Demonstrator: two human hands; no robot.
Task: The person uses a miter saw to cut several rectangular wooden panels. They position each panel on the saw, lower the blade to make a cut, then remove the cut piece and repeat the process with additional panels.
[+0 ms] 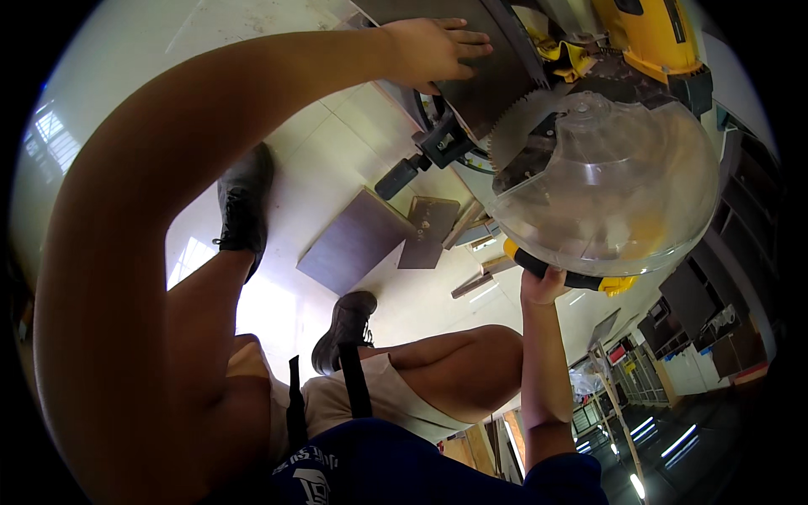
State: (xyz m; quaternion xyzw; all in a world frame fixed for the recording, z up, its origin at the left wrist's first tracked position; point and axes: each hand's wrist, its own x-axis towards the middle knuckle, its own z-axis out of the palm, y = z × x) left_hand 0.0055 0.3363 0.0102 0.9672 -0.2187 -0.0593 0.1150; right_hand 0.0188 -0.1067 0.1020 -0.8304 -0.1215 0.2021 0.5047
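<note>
My left hand [438, 52] lies flat, fingers spread, on a dark brown board [497, 88] resting on the saw's table. With its fingers wrapped round, my right hand [543, 286] grips the black and yellow handle [581, 279] of a mitre saw. Between the hands is the toothed circular blade [515, 126], close to the board's edge and partly covered by a clear, cloudy plastic guard [623, 194]. Whether the blade touches the board or spins, I cannot tell. A black knob [396, 179] sticks out from the saw's base below the board.
The saw's yellow body [661, 38] stands at the far right. On the pale tiled floor lie a grey board [358, 240], a smaller board [431, 231] with spots, and wood strips [473, 284]. My black shoes [345, 328] are near them. Dark panels [694, 295] stand at the right.
</note>
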